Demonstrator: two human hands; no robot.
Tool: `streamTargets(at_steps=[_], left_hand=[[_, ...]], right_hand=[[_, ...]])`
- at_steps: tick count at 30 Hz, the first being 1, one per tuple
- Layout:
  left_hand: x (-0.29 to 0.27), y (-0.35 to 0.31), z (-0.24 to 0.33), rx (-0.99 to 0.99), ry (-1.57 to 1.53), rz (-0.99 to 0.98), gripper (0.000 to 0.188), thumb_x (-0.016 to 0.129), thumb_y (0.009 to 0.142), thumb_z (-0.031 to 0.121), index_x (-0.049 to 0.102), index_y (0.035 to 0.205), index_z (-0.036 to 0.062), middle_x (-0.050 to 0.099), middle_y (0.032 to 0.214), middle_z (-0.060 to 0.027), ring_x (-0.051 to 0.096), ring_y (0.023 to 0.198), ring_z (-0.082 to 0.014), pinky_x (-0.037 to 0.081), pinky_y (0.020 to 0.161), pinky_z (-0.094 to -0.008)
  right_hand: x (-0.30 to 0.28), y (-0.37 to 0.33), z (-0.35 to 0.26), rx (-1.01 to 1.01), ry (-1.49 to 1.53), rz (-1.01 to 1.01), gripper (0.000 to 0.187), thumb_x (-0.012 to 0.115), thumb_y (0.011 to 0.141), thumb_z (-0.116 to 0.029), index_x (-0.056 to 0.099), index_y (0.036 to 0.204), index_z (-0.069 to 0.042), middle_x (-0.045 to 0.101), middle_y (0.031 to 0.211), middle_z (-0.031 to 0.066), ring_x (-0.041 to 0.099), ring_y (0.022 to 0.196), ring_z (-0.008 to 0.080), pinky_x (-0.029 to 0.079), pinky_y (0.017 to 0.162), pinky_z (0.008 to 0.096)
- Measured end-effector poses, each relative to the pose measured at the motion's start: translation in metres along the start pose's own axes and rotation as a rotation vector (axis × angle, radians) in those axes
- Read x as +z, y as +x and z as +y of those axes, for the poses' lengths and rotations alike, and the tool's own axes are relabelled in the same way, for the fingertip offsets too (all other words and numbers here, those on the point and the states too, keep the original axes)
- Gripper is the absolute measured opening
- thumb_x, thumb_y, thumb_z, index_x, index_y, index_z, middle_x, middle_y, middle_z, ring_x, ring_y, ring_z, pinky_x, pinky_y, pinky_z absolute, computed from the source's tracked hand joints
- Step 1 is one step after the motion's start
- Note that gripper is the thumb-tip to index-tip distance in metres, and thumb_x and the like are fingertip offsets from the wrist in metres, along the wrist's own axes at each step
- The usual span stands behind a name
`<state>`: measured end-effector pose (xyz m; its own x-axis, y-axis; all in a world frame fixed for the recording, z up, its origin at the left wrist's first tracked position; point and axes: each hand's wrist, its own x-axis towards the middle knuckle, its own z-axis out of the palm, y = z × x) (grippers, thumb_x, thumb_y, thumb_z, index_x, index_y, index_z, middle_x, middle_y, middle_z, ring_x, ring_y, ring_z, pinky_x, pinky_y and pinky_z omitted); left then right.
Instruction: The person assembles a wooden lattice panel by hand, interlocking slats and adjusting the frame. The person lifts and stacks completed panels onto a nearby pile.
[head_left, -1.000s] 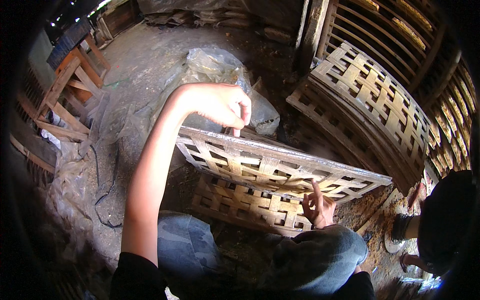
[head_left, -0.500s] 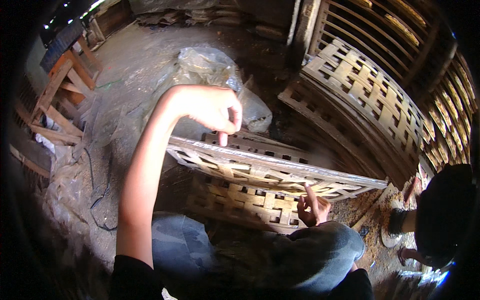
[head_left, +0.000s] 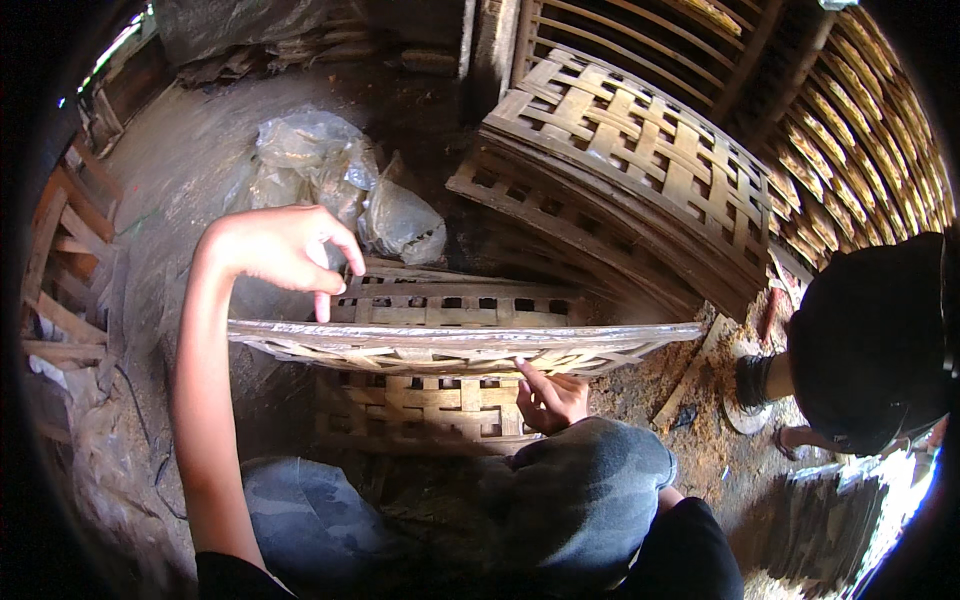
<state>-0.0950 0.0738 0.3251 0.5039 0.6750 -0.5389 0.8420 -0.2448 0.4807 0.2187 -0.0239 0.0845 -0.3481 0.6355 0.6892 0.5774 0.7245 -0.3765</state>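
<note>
A woven bamboo panel (head_left: 440,350) with a pale rim stands on edge across my front, tilted so that I look down on its upper rim. Near its left end my left hand (head_left: 285,252) arches over the rim, one finger pointing down at it, the other fingers bent and apart. My right hand (head_left: 556,400) is at the near face, right of the middle; its index finger reaches out to the weave, the others curl. Neither hand wraps round the panel. A second woven panel (head_left: 430,402) lies beneath on the near side, and another slatted piece (head_left: 440,308) lies behind.
A stack of woven bamboo panels (head_left: 640,150) leans at the back right by a slatted wall (head_left: 860,130). Crumpled clear plastic (head_left: 320,150) lies on the floor beyond my left hand. Wooden framing (head_left: 65,270) stands at left. A person in dark clothing (head_left: 870,340) is close at right.
My view has swung to the right, so the surroundings sit further left. The panel's rim, slanting before, now runs nearly level. Both hands keep their places along it.
</note>
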Motion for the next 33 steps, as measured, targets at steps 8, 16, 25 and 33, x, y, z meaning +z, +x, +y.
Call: streamTargets(at_steps=[8,16,25,33], left_hand=[[0.000,-0.001,0.001,-0.038,-0.095,-0.015,0.035,0.059,0.079,0.009,0.059,0.113,-0.0008,0.070,0.072,-0.0011,0.044,0.049,-0.0013,0.035,0.048,-0.0218],[-0.001,-0.001,0.013,-0.095,-0.069,-0.034,0.035,0.056,0.080,0.007,0.056,0.113,-0.0053,0.070,0.077,-0.0089,0.065,0.072,-0.0093,0.048,0.075,-0.0237],[-0.002,-0.003,0.011,-0.122,-0.066,0.012,0.032,0.059,0.078,0.008,0.060,0.108,-0.0015,0.070,0.078,-0.0070,0.063,0.072,-0.0076,0.048,0.071,-0.0231],[-0.006,-0.008,-0.004,-0.054,-0.074,0.123,0.008,0.063,0.072,0.006,0.064,0.079,0.0016,0.061,0.067,-0.0010,0.054,0.064,-0.0071,0.044,0.060,-0.0243]], right_hand=[[0.004,-0.002,0.000,0.005,0.016,-0.012,0.056,0.060,0.072,-0.001,0.051,0.127,-0.009,0.054,0.051,0.0005,0.052,0.041,0.0133,0.044,0.041,0.0294],[0.001,-0.001,0.000,-0.008,0.025,-0.019,0.060,0.063,0.070,-0.003,0.049,0.128,-0.008,0.059,0.058,0.0016,0.052,0.043,0.0159,0.044,0.042,0.0295],[0.002,-0.001,0.000,0.000,0.040,-0.017,0.058,0.061,0.072,-0.001,0.050,0.128,-0.008,0.058,0.055,0.0025,0.052,0.042,0.0144,0.045,0.042,0.0296],[0.000,0.003,-0.001,-0.022,0.014,0.007,0.055,0.059,0.073,0.000,0.052,0.126,-0.008,0.056,0.052,0.0023,0.052,0.041,0.0143,0.045,0.042,0.0292]])
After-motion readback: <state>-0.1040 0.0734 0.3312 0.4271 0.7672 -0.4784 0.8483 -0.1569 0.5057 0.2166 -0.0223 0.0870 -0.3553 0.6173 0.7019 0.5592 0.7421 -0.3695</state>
